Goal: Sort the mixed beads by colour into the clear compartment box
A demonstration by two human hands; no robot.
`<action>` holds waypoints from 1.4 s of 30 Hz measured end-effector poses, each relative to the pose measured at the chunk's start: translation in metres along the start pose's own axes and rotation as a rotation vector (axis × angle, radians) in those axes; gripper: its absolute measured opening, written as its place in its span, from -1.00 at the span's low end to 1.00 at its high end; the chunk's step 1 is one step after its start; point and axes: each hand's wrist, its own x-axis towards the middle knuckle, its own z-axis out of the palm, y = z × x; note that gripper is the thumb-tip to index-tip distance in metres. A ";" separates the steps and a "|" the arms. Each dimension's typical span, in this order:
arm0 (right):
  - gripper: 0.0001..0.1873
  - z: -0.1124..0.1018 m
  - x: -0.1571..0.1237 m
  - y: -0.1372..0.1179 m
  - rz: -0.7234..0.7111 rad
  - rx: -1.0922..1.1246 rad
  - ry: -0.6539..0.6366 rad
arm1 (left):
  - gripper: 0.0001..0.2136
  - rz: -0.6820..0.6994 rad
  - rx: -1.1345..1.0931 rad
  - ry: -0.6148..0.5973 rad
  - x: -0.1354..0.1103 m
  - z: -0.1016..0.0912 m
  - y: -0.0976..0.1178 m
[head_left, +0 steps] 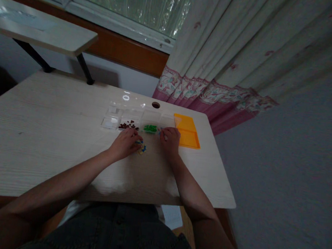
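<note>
My left hand (125,143) reaches over a small pile of blue and yellow pieces (143,149) on the table, thumb and fingers apart around its left side. Its fingertips hide part of the pile. My right hand (170,141) is at the rightmost clear plastic box (166,120), its fingers curled together over the front. What they hold, if anything, is hidden; a few tiny blue and reddish bits show beside the fingertips. Between my hands, green pieces (150,128) fill the front of another clear box. Dark brown pieces (129,125) lie in the box left of that.
An orange-yellow open case (189,132) lies right of my right hand. Another clear box (110,121) stands at the row's left end. The pale wooden table (50,137) has a round cable hole (155,105) at the back. A raised shelf (46,30) stands at back left.
</note>
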 end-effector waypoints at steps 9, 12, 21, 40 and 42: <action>-0.80 0.001 -0.003 -0.006 -0.013 0.005 -0.042 | -0.83 -0.022 0.099 0.021 0.005 0.008 0.005; -0.80 0.001 -0.003 -0.006 -0.019 0.007 -0.048 | -0.86 -0.009 0.103 0.031 0.005 0.008 0.005; -0.79 0.000 -0.003 -0.007 -0.010 0.019 -0.066 | -0.89 -0.001 0.078 0.029 0.004 0.009 0.006; -0.79 -0.007 -0.004 -0.020 -0.112 0.066 -0.107 | -0.79 -0.058 -0.302 0.186 0.007 0.003 -0.002; -0.80 -0.009 -0.005 -0.025 -0.159 0.088 -0.127 | -0.79 -0.079 -0.354 0.208 0.007 0.004 -0.003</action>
